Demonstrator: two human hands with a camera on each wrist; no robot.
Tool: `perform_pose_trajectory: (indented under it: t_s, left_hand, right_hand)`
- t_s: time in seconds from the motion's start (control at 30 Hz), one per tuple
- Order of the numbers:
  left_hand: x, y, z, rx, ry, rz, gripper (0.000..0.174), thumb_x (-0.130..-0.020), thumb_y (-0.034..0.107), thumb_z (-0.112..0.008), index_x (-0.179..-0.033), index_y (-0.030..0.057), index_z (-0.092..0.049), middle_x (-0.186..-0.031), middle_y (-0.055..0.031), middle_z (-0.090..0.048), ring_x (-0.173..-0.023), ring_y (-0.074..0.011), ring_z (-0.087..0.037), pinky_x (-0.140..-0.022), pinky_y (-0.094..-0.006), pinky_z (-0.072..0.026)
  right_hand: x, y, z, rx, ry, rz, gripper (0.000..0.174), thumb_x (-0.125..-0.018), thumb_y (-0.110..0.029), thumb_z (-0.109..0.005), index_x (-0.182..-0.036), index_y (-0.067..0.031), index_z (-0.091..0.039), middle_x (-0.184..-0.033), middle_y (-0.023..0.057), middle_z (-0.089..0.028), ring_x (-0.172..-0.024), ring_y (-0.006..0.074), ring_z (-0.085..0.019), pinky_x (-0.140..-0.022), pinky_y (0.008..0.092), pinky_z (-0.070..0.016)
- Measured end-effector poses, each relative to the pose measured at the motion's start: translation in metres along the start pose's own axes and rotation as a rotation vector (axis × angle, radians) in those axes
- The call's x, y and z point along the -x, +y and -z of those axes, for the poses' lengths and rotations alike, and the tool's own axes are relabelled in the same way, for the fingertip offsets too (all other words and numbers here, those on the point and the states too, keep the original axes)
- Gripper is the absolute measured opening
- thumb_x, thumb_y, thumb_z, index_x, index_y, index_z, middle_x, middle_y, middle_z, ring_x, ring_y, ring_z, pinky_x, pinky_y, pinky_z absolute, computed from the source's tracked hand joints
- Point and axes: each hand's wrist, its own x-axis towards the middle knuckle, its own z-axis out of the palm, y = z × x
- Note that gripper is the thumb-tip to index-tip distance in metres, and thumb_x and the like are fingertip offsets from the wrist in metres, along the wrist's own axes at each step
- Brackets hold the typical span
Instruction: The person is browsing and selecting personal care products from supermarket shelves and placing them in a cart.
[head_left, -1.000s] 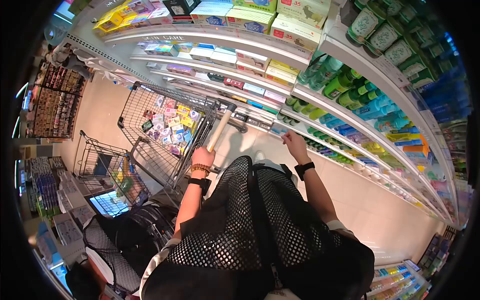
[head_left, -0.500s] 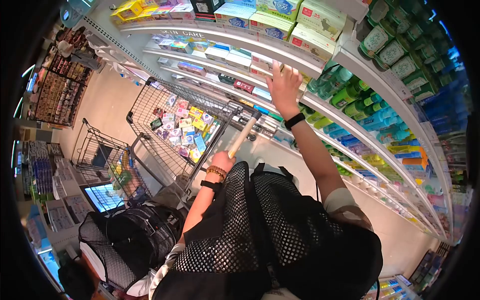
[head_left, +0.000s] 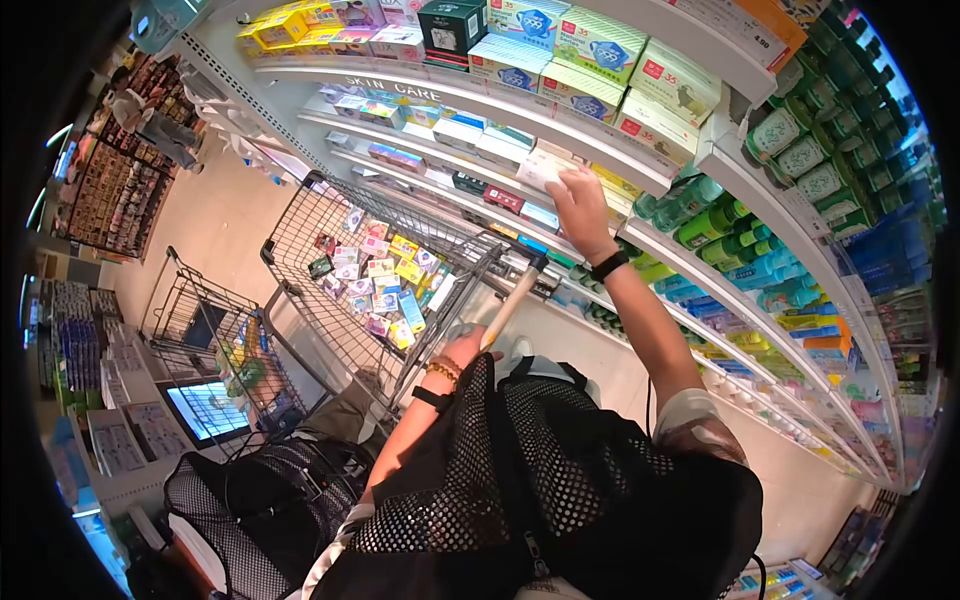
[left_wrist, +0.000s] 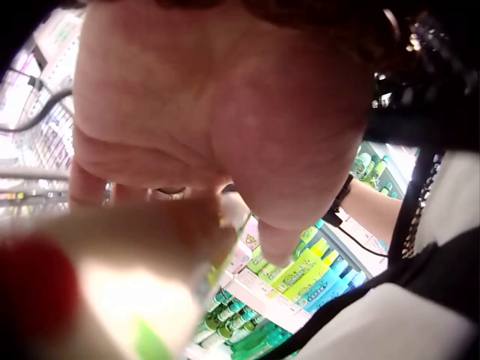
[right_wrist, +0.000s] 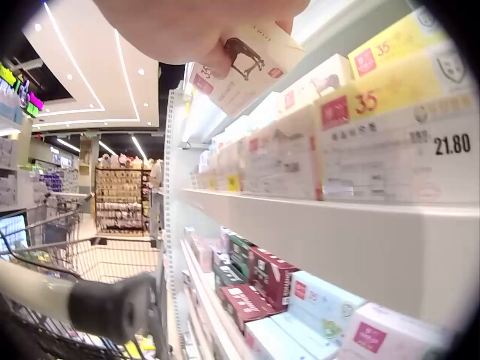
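My right hand point(head_left: 582, 205) is raised at a lit shelf and grips a white box point(right_wrist: 251, 67) printed with a dark four-legged animal. In the right wrist view the box tilts above a row of similar boxes point(right_wrist: 277, 161), its upper end hidden by the hand. My left hand point(head_left: 462, 348) rests on the pale handle point(head_left: 512, 305) of a shopping cart. The left wrist view shows its palm point(left_wrist: 165, 97) and a straight thumb point(left_wrist: 276, 244), with the fingers passing behind the blurred handle. Many colourful small boxes point(head_left: 385, 280) lie in the cart's wire basket point(head_left: 300, 245).
Green bottles point(head_left: 800, 160) fill the shelves on the right. A price label point(right_wrist: 451, 144) reads 21.80. Below the shelf edge are dark red boxes point(right_wrist: 271, 279). A second cart point(head_left: 205, 320) and another person's mesh vest point(head_left: 235, 520) are at the left.
My right hand has risen from beside my body to the shelf and taken hold of a white box. My left hand stays at the handle, its fingers straighter now. The view has shifted slightly.
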Motion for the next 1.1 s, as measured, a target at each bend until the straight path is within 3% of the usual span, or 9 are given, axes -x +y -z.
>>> perform_pose_trajectory:
  t_s: [0.1,0.2,0.37,0.47,0.6,0.7,0.97,1.03,1.1]
  left_hand:
    - [0.011,0.035,0.043,0.308,0.260,0.123,0.085,-0.086,0.021,-0.079,-0.155,0.0098,-0.032,-0.122,-0.0135,-0.061,-0.104,-0.0240,-0.064,-0.078,-0.0333,-0.0541]
    - [0.006,0.022,0.058,1.049,0.466,-0.054,0.084,-0.093,0.012,-0.071,-0.160,0.0115,-0.019,-0.136,-0.0121,-0.053,-0.109,-0.0191,-0.062,-0.082,-0.0304,-0.0564]
    - [0.014,-0.001,0.077,1.594,0.602,0.254,0.033,-0.099,0.011,-0.065,-0.129,0.0011,-0.057,-0.116,-0.0086,-0.068,-0.099,-0.0189,-0.071,-0.081,-0.0327,-0.0612]
    - [0.041,-0.047,0.080,1.509,0.701,0.597,0.024,-0.096,0.010,-0.069,-0.118,0.0022,-0.063,-0.101,-0.0058,-0.072,-0.085,-0.0185,-0.073,-0.068,-0.0300,-0.0617]
    - [0.071,-0.138,0.074,1.361,0.827,0.735,0.027,-0.086,0.008,-0.080,-0.109,0.0027,-0.068,-0.097,-0.0070,-0.073,-0.078,-0.0184,-0.071,-0.064,-0.0342,-0.0592]
    - [0.082,-0.208,0.064,1.237,0.894,0.868,0.028,-0.085,0.012,-0.081,-0.108,0.0009,-0.068,-0.097,-0.0069,-0.073,-0.077,-0.0160,-0.070,-0.065,-0.0339,-0.0568]
    - [0.050,-0.413,-0.004,1.125,0.635,1.449,0.035,-0.096,0.038,-0.064,-0.103,0.0036,-0.067,-0.081,-0.0043,-0.068,-0.056,-0.0209,-0.057,-0.047,-0.0357,-0.0432]
    - [0.058,-0.386,0.013,1.361,0.533,1.236,0.048,-0.085,0.043,-0.074,-0.117,0.0091,-0.061,-0.110,-0.0093,-0.069,-0.097,-0.0241,-0.066,-0.080,-0.0372,-0.0575]
    - [0.052,-0.429,-0.024,1.469,0.551,1.274,0.049,-0.087,0.043,-0.073,-0.120,0.0096,-0.061,-0.110,-0.0091,-0.069,-0.097,-0.0244,-0.066,-0.080,-0.0381,-0.0573]
  right_hand:
    - [-0.003,-0.074,0.007,-0.488,-0.097,-0.400,0.043,-0.079,0.001,-0.076,-0.119,-0.0072,-0.063,-0.108,0.0151,-0.062,-0.099,0.0346,-0.063,-0.085,0.0379,-0.0526]
    - [0.013,-0.136,-0.010,-1.109,-0.417,-1.071,0.047,-0.084,-0.004,-0.076,-0.127,-0.0080,-0.058,-0.113,0.0058,-0.061,-0.104,0.0124,-0.061,-0.088,0.0286,-0.0520]
    - [0.027,-0.187,-0.043,-1.176,-0.557,-0.897,0.046,-0.090,-0.018,-0.071,-0.133,-0.0055,-0.057,-0.100,0.0096,-0.067,-0.094,0.0209,-0.066,-0.086,0.0368,-0.0529]
    - [0.046,-0.158,-0.052,-0.571,-0.811,-0.284,0.043,-0.093,-0.026,-0.068,-0.131,-0.0065,-0.059,-0.098,0.0159,-0.069,-0.094,0.0368,-0.064,-0.092,0.0454,-0.0488]
    - [0.098,-0.140,-0.073,-0.279,-0.808,-0.221,0.019,-0.091,-0.026,-0.068,-0.087,-0.0084,-0.072,-0.069,0.0088,-0.063,-0.072,0.0309,-0.063,-0.072,0.0418,-0.0472]
    - [0.105,-0.155,-0.075,-0.255,-0.632,-0.210,0.030,-0.088,-0.017,-0.066,-0.060,-0.0110,-0.057,-0.060,0.0048,-0.055,-0.059,0.0252,-0.056,-0.063,0.0410,-0.0404]
    - [0.122,-0.181,-0.082,-0.354,-0.585,-0.154,0.019,-0.081,-0.012,-0.060,-0.063,-0.0108,-0.057,-0.059,0.0035,-0.049,-0.056,0.0242,-0.051,-0.059,0.0387,-0.0362]
    - [0.133,-0.190,-0.082,-0.339,-0.634,-0.147,0.020,-0.080,-0.016,-0.060,-0.062,-0.0131,-0.052,-0.061,0.0019,-0.049,-0.056,0.0216,-0.051,-0.058,0.0377,-0.0355]
    - [0.134,-0.195,-0.085,-0.345,-0.689,-0.136,0.020,-0.079,-0.016,-0.060,-0.062,-0.0129,-0.052,-0.060,0.0018,-0.048,-0.056,0.0215,-0.050,-0.058,0.0378,-0.0362]
